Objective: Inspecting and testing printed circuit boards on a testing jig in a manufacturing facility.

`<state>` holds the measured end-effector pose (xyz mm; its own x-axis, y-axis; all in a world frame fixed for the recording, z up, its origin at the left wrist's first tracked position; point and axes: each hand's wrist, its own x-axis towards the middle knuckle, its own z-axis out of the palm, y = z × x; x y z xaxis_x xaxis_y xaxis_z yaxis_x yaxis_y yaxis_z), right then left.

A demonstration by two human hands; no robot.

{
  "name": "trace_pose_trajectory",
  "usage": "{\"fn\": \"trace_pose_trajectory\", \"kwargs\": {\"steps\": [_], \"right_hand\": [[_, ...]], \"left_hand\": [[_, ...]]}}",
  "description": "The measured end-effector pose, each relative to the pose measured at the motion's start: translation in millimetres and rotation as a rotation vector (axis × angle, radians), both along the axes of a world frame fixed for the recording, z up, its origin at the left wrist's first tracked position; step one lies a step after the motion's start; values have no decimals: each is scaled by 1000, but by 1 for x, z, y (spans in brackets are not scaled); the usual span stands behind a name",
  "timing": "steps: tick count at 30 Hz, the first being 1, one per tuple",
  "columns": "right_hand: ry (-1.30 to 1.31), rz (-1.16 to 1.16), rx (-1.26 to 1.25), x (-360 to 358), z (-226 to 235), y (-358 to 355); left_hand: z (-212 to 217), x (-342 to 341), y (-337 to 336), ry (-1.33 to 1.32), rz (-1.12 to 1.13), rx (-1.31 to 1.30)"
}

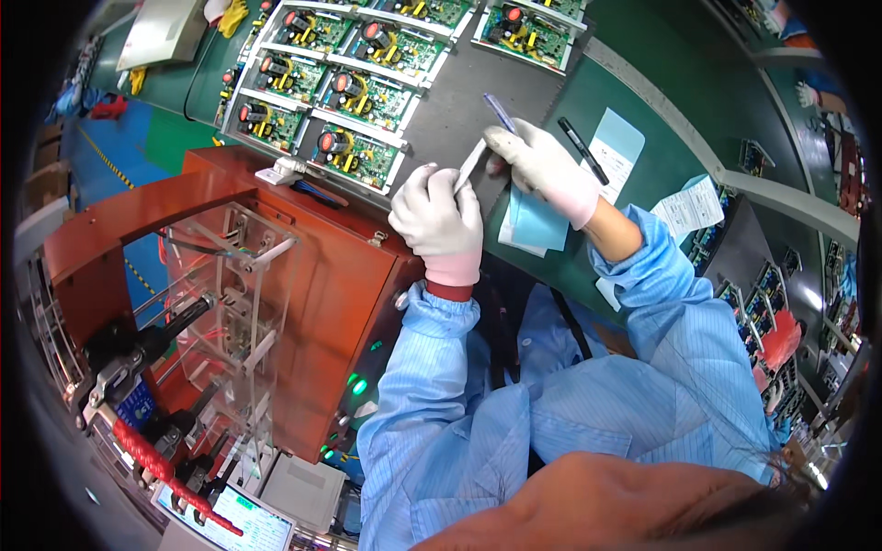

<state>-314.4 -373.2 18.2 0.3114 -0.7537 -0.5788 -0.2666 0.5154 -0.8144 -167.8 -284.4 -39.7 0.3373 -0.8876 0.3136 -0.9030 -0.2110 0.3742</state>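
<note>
The left hand (436,220), in a white glove with a pink cuff, was curled around a thin white strip (469,167), its fingers bent closed over the lower part so that the upper end stuck out toward the other hand. That grip probably served to steady the strip and leave its end exposed. The right hand (542,170), gloved alike, grasped a blue pen (499,112) whose far end rose up and away from the paper; it seemed tucked there so that the fingertips could work without putting it down. Whether those fingertips also pinched the strip could not be told.

The strip lay between the two hands, inside the left one's grasp and just beside the right one's fingertips, raised over the edge of a grey mat (455,110). Blue paper (537,225) lay on the green worktop (574,96) below the right hand, partly covered by it. Beyond that hand, a black marker (583,150) rested partly over a printed sheet (620,156), presumably within easy reach. Circuit boards (369,101) sat in rows in pale frames past the left hand, apparently spaced to protect their parts.
</note>
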Motion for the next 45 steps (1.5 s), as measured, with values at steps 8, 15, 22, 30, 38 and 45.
{"fn": "trace_pose_trajectory", "kwargs": {"steps": [8,15,22,30,38,45], "right_hand": [[-168,-46,20,-25,51,41],[-118,59,39,-46,100,81],[-126,17,-108,-60,127,132],[-369,-69,-33,-60,138,181],[-575,-170,117,-52,134,217],[9,-249,-531,-34,147,235]], "left_hand": [[47,-4,36,-33,-135,-201],[92,-7,70,-40,-297,-269],[145,-10,106,1058,-389,-87],[176,-1,119,1556,-533,430],[170,-1,133,1663,-676,439],[170,0,140,1512,-657,333]]}}
